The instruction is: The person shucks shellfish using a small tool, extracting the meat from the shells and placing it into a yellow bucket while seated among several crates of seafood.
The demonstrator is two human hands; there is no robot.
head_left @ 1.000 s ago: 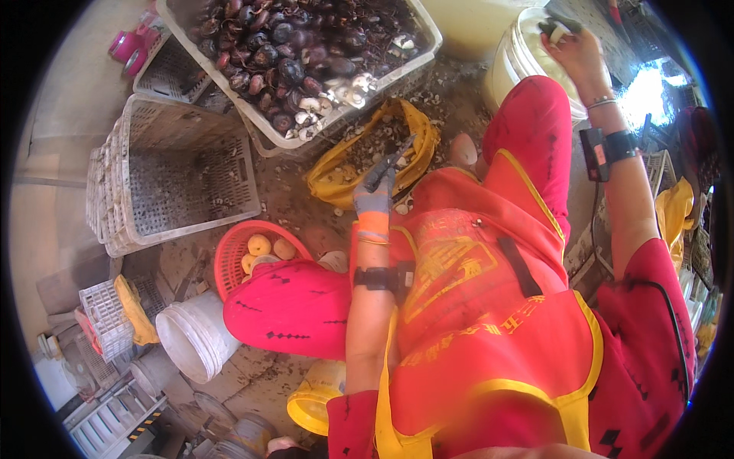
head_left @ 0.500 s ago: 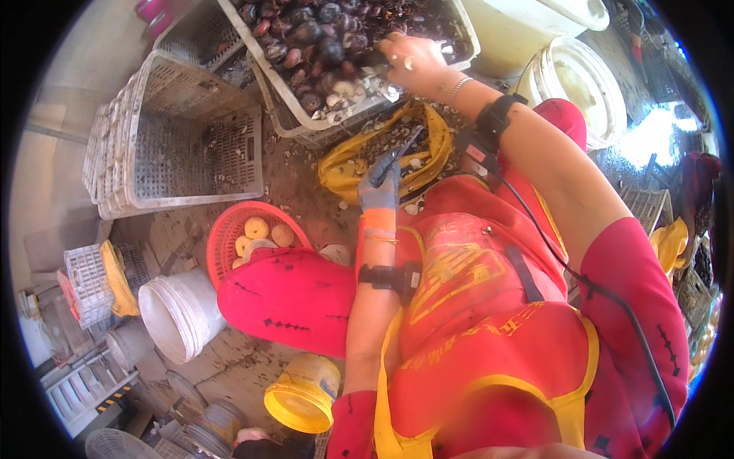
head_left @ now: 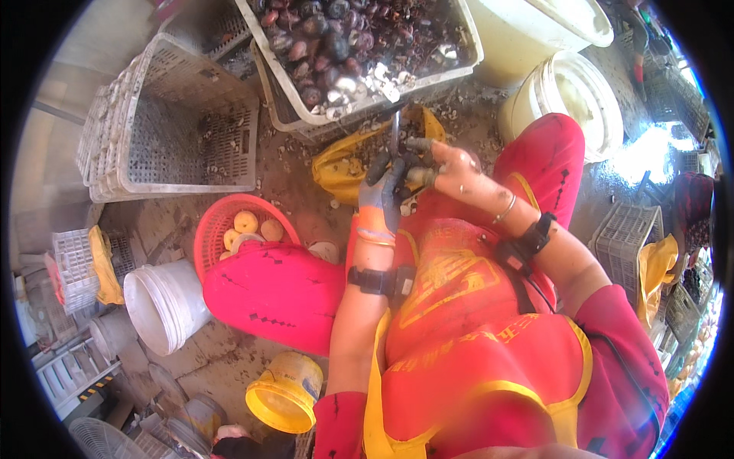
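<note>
My left hand [head_left: 382,183], in a grey and dark glove, is closed round a knife [head_left: 395,131] with its blade pointing up and away from me. My right hand [head_left: 462,172] has come up beside it, with coverings on its fingertips. Its thumb and finger curl toward the left glove around something dark that I cannot make out. Just beyond the hands lies a yellow bag [head_left: 334,170], open, with small scraps in it. Farther off, a grey plastic crate [head_left: 456,74] holds dark purple-brown round bulbs [head_left: 336,46] and white cut pieces [head_left: 382,83].
A red basket [head_left: 208,229] with pale yellow round pieces [head_left: 245,222] stands by my left knee. Stacked crates [head_left: 172,187] are at the left, near a white bucket [head_left: 160,306]. A yellow bucket [head_left: 284,390] sits nearer me. White tubs [head_left: 581,99] stand at far right.
My right hand has drawn back from the crate of bulbs to meet my left hand above the yellow bag. The left hand still grips the knife, its blade now more upright.
</note>
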